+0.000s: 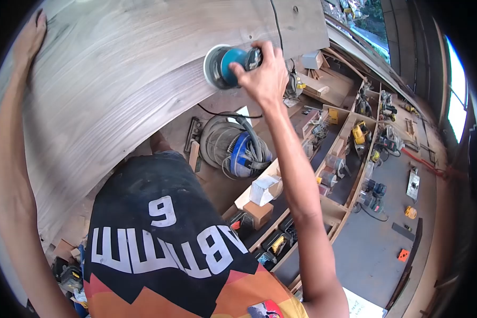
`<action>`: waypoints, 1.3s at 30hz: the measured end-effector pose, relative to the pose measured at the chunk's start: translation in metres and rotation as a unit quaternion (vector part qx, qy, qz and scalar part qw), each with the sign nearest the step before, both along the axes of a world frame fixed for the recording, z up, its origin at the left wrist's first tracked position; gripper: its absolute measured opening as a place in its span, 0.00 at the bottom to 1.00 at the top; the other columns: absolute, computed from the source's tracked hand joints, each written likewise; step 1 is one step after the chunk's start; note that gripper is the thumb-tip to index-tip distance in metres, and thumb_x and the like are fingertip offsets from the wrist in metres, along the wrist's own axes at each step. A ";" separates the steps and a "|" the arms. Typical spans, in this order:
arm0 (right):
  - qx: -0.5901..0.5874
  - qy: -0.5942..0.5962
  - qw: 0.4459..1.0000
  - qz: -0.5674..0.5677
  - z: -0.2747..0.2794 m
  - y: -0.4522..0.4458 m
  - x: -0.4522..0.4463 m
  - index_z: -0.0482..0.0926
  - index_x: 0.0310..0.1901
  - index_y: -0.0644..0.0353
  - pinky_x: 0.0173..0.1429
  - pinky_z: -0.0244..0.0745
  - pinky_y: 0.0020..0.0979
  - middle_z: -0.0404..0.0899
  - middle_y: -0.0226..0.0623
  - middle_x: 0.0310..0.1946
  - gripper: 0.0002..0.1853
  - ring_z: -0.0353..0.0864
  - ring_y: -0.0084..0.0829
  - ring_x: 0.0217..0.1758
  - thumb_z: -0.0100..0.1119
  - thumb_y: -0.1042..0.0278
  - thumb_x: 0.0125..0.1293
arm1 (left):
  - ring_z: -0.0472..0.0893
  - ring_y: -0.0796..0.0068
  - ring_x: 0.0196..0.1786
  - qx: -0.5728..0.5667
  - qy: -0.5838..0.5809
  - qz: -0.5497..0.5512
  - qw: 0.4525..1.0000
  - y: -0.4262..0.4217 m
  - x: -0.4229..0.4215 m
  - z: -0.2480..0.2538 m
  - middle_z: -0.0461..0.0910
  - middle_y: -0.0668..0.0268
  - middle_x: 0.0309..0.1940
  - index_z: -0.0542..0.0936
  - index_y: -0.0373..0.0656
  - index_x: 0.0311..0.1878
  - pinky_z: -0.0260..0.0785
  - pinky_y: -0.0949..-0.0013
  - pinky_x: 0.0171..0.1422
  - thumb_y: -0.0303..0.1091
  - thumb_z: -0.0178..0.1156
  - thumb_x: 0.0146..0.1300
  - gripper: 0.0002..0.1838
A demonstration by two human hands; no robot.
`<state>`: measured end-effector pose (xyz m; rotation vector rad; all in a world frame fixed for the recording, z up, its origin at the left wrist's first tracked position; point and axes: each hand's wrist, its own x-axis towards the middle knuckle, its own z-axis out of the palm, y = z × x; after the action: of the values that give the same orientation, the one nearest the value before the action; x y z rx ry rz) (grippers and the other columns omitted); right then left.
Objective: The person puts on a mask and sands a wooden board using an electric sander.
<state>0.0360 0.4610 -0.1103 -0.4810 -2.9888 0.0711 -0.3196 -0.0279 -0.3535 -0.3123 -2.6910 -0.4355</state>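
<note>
A broad wooden panel with visible grain fills the upper left. My left hand lies against the panel near its far left side, fingers stretched out and holding nothing. In my right hand is a teal and black random orbit sander, with my fingers wrapped round its body. The sander's round pad is at the panel's near edge, tilted; I cannot tell whether it touches the wood. A dark cord runs over the panel beyond the right hand.
Below the panel stands a blue and grey shop vacuum with a coiled hose. To the right, wooden shelf compartments hold several power tools, including a yellow one. A grey worktop carries more tools. A cardboard box sits nearby.
</note>
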 end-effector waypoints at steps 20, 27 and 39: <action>0.001 0.010 0.993 0.116 0.002 -0.085 -0.017 0.81 0.55 0.49 0.51 0.81 0.48 0.79 0.45 0.47 0.33 0.83 0.49 0.50 0.85 0.53 0.47 | 0.77 0.45 0.65 -0.003 0.053 -0.037 0.998 -0.003 -0.021 -0.035 0.78 0.48 0.66 0.77 0.50 0.72 0.69 0.48 0.67 0.58 0.49 0.79 0.30; -0.008 0.025 0.992 0.121 -0.002 -0.077 -0.037 0.79 0.53 0.49 0.49 0.80 0.51 0.74 0.49 0.48 0.30 0.78 0.52 0.53 0.83 0.58 0.48 | 0.77 0.45 0.65 0.021 0.030 -0.029 0.999 0.012 -0.015 -0.053 0.78 0.48 0.67 0.77 0.50 0.72 0.69 0.48 0.68 0.57 0.48 0.79 0.29; 0.009 0.042 0.986 0.161 -0.002 -0.088 -0.037 0.79 0.53 0.49 0.48 0.80 0.49 0.74 0.47 0.46 0.30 0.78 0.50 0.52 0.83 0.58 0.48 | 0.77 0.44 0.66 0.024 0.021 -0.022 0.999 0.014 -0.008 -0.053 0.78 0.48 0.67 0.77 0.50 0.72 0.69 0.48 0.68 0.57 0.48 0.79 0.29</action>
<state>-0.0006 0.3730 -0.1118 0.0115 -2.9504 0.0895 -0.3281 -0.0139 -0.4065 -0.3629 -2.6323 -0.4988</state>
